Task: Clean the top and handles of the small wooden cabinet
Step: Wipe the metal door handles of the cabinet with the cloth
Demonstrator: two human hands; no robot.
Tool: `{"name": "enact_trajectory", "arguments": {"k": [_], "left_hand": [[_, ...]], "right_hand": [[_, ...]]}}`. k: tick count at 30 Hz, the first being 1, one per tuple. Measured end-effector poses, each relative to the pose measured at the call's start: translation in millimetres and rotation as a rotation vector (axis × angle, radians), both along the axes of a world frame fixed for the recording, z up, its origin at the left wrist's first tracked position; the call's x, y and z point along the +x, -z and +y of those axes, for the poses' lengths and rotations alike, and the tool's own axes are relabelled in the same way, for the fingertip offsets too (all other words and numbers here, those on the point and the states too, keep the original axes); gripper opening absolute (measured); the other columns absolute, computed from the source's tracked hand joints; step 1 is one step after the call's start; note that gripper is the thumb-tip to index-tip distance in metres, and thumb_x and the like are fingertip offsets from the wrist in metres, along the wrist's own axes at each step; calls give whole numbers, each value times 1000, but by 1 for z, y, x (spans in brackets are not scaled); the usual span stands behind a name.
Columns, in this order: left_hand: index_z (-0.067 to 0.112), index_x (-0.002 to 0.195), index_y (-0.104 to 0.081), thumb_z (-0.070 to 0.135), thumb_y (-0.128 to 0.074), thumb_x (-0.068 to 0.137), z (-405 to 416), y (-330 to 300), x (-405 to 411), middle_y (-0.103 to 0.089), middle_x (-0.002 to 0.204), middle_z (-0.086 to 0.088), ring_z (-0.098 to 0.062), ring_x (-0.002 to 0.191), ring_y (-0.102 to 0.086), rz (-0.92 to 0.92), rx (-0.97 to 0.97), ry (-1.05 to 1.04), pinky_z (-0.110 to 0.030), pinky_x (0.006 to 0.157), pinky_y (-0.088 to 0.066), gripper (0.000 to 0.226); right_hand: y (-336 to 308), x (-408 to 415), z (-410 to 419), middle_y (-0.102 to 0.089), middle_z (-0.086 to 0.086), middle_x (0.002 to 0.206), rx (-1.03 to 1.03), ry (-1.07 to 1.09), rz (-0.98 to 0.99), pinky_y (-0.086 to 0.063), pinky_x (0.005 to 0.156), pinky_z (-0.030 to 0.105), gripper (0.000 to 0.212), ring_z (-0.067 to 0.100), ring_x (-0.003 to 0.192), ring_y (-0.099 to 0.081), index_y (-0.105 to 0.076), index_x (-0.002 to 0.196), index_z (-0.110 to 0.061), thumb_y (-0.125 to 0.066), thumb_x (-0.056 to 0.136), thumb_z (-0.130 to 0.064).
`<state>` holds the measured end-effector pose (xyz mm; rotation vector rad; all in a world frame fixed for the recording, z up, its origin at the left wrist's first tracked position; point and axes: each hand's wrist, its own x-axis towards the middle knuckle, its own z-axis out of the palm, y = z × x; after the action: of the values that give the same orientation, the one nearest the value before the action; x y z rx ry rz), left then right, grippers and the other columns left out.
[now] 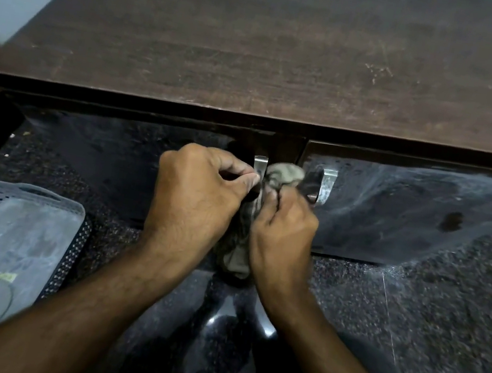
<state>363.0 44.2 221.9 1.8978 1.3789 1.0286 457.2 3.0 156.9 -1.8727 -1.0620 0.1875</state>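
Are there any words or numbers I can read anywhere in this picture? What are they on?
No text here can be read.
Small yellowish label inside the grey perforated basket: too small and blurred to read.
Cabinet top: only pale scratches, no letters.
Metal handles, cloth and speckled floor: no writing visible.

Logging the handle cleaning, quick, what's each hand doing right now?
Left hand: pinching the cloth at the left metal handle.
Right hand: gripping the same cloth.
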Motion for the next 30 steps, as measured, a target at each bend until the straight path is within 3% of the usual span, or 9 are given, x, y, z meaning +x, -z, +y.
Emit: {"name": "enact_trajectory", "arguments": {"k": [3,9,14,17,19,21,24,27,30], "left_hand": [[28,77,-78,26,-82,78,0,0,-1,-66,63,27,14,63,-64,4,-11,5,-1,54,-45,5],[27,78,-79,25,-82,77,0,1,-1,-69,66,23,13,63,-65,-10,-6,5,-2,56,-47,4],[27,75,-79,24,-83,77,1,0,0,-67,59,22,11,58,-64,-27,-39,-12,-2,53,-44,5],[28,75,-79,25,-83,77,2,0,-1,-65,56,24,11,58,-64,-9,-59,-15,0,52,-42,5],[29,77,-78,26,-82,78,3,-1,-2,-66,58,23,11,59,-64,10,-87,-18,-1,52,-44,5],[30,78,-78,26,-81,79,4,-3,-3,-69,63,20,10,59,-65,10,-110,-16,-2,52,-44,5],[32,77,-77,23,-77,81,5,-8,-2,-69,58,19,7,55,-64,15,-114,-23,-3,45,-41,9],[29,72,-76,25,-75,79,4,-11,-3,-67,56,14,1,45,-57,46,-101,-53,-9,36,-37,9],[26,69,-76,24,-73,79,4,-11,-7,-67,53,9,-4,46,-60,69,-149,-67,-10,35,-38,11]], "right_hand": [[16,1,-3,-65,11,82,-300,-35,160,-33,59,12,26,14,65,-53,-67,92,-1,-50,102,-18],[3,-1,2,-47,-7,72,-2,22,9,-33,58,1,21,-3,57,-40,-57,78,-13,-52,98,-14],[14,3,-1,-66,13,84,-296,-58,90,-29,62,16,22,11,67,-45,-67,89,0,-52,99,-13],[6,7,-11,-60,6,81,-119,-73,-34,-39,64,15,15,8,67,-46,-70,87,-4,-60,97,-9],[-4,8,-21,-60,2,82,65,-43,-119,-39,68,2,8,4,69,-50,-73,98,-6,-66,94,-7],[-12,8,-25,-63,3,87,211,-22,-135,-39,75,-2,22,2,76,-54,-72,113,-3,-69,92,-4],[-25,0,-15,-64,14,92,380,-27,-194,-47,81,7,28,9,82,-59,-68,119,6,-68,92,0],[-29,-11,-7,-63,21,100,433,-77,-234,-57,80,31,27,26,89,-65,-67,118,10,-65,95,-3],[-22,-9,-9,-66,18,95,453,-76,-201,-57,77,29,17,23,85,-66,-73,106,8,-70,91,2]]}}
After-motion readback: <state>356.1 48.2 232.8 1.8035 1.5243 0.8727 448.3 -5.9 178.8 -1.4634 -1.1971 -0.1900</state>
